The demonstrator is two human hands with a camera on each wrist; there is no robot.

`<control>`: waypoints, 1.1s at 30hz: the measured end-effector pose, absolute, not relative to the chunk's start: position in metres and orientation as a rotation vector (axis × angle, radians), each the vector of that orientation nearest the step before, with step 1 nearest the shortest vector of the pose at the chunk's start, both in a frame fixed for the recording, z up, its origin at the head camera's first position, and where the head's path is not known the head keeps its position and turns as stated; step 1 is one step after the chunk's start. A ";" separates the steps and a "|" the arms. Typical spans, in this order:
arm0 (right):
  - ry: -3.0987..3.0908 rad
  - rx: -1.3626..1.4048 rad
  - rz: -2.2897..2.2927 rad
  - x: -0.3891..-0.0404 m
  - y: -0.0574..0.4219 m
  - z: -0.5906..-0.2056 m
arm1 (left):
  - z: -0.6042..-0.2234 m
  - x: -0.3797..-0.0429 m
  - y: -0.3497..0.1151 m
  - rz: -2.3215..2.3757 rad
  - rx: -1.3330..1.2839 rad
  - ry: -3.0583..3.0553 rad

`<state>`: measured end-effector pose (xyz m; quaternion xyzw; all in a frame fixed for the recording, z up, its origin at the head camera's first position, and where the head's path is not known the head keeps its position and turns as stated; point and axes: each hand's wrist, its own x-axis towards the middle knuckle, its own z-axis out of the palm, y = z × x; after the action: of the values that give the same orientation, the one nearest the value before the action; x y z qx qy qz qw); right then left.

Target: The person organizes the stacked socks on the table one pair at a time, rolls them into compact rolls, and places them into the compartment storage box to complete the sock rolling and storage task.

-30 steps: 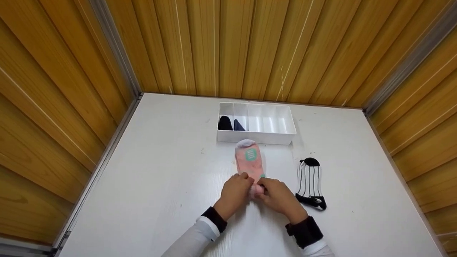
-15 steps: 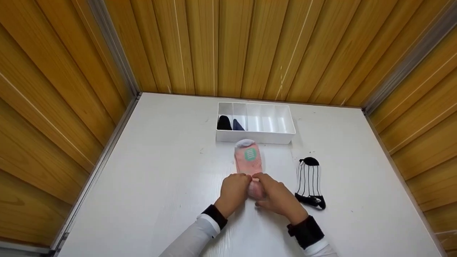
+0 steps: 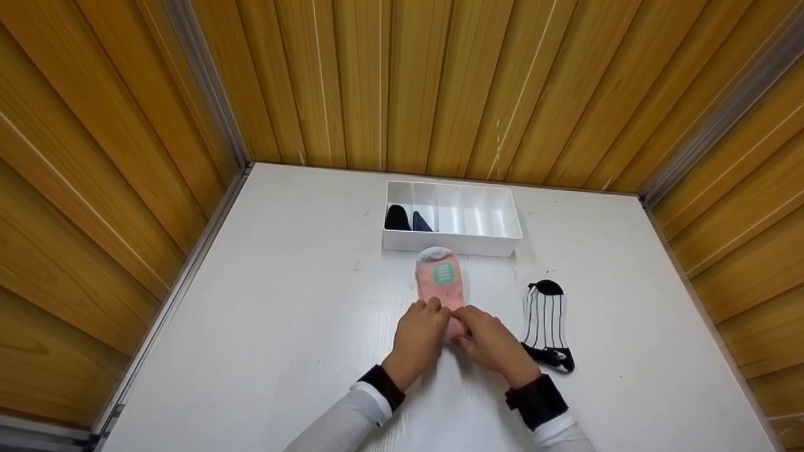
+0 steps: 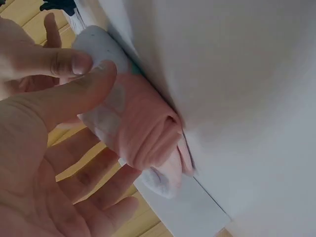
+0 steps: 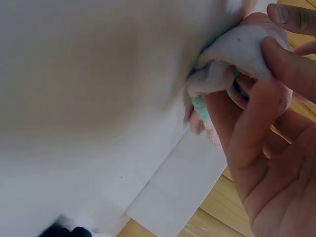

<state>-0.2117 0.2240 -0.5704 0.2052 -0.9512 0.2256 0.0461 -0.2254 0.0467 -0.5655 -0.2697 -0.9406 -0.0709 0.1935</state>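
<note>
A pink sock [image 3: 432, 289] with a white end and a green patch lies lengthwise before me, its near end folded up between my hands. My left hand [image 3: 419, 339] pinches the fold from the left; in the left wrist view its thumb lies on the sock [image 4: 143, 118] and the other fingers spread beneath. From the right, my right hand [image 3: 493, 345] holds the near end. The right wrist view shows its thumb on the white part [image 5: 237, 49] with fingers tucked into the fold. Part of the near end is hidden behind the fingers.
A white divided box [image 3: 449, 242] stands beyond the sock, with a black item [image 3: 397, 218] and a dark blue item [image 3: 421, 221] in its left compartments. To the right lies a black-and-white striped sock [image 3: 545, 320]. Wood-panelled walls [image 3: 414, 88] edge the white table [image 3: 282, 282].
Half a second ago the rolled near end showed between my hands; now the fingers cover more of it. My right thumb has come up to the sock, and the hands sit closer together.
</note>
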 end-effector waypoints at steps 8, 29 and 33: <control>-2.982 0.625 0.608 -0.214 0.221 -0.559 | -0.566 -0.229 0.057 -0.144 -0.738 -2.640; -3.000 0.606 0.640 -0.211 0.214 -0.569 | -0.574 -0.224 0.055 -0.156 -0.712 -2.705; -3.013 0.567 0.655 -0.207 0.212 -0.566 | -0.574 -0.222 0.055 -0.192 -0.741 -2.718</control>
<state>-0.2074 0.2120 -0.5658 0.1810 -0.9610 0.2089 0.0031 -0.2217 0.0555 -0.5736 -0.2590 -0.9505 -0.0673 0.1581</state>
